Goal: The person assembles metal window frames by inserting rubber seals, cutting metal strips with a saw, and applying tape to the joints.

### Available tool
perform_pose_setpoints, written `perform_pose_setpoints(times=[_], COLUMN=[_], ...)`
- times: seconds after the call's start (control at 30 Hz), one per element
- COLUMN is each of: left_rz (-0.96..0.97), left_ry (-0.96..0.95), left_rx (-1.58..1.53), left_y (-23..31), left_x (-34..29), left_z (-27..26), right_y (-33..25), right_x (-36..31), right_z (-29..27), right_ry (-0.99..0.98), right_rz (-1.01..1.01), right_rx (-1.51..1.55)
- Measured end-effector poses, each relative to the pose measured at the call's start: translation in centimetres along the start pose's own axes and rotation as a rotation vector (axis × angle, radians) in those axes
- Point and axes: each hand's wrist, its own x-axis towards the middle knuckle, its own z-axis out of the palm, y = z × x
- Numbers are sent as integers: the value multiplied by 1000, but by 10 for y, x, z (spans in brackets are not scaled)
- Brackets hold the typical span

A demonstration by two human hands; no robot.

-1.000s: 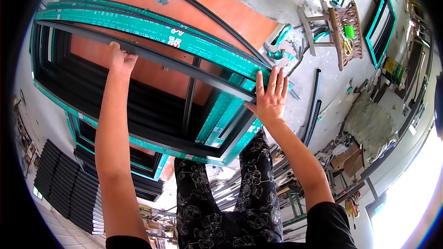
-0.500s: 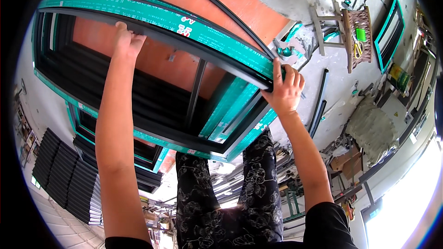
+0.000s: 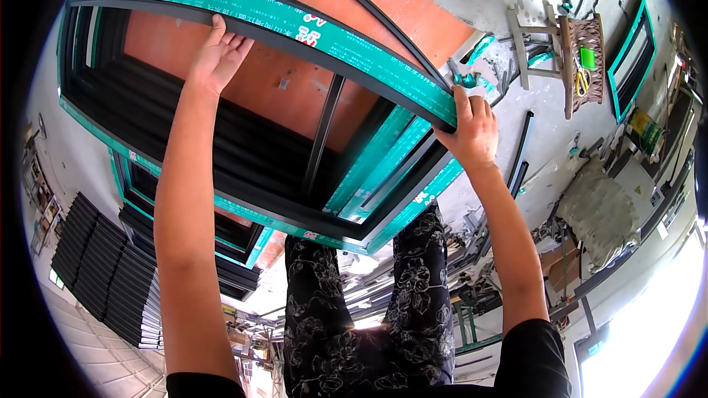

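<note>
A large dark window frame (image 3: 251,220) with green protective film stands in front of me, its openings showing an orange board behind. My right hand (image 3: 476,133) grips the right end of the upper green-filmed bar (image 3: 354,55), thumb underneath and fingers over the corner. Against the underside of the same bar, further left, is my left hand (image 3: 220,59); one fingertip touches the bar and the other fingers are loosely apart below it. More green-filmed bars lie stacked just behind the upper one. Whether the upper bar is joined to the frame at its right end is hidden by my hand.
An orange board (image 3: 413,0) lies beyond the frame. To the right are a small stool with a woven seat (image 3: 586,44) bearing yellow-handled scissors, a smaller green-edged frame (image 3: 633,59) and dark strips (image 3: 521,147) on the floor. Stacked dark profiles (image 3: 103,273) stand at left.
The upper bar and both hands now appear slightly further right, the right hand also slightly higher. My left hand has slid along the bar to the right, its fingers loosening.
</note>
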Motion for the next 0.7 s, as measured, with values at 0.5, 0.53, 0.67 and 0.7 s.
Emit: perform_pose_setpoints(times=[0.5, 0.53, 0.67, 0.7], left_rz=[-98, -143, -41, -61], left_ry=[-167, -206, -116, -162], left_rx=[120, 91, 10, -17], left_y=[-79, -105, -181, -194], left_x=[-38, -45, -94, -95], left_z=[23, 27, 71, 74], right_y=[24, 26, 36, 37], right_x=[20, 23, 30, 29], right_z=[-13, -16, -6, -3], right_ry=[-259, -324, -313, -288], right_rz=[73, 77, -69, -92], right_rx=[570, 532, 381, 372])
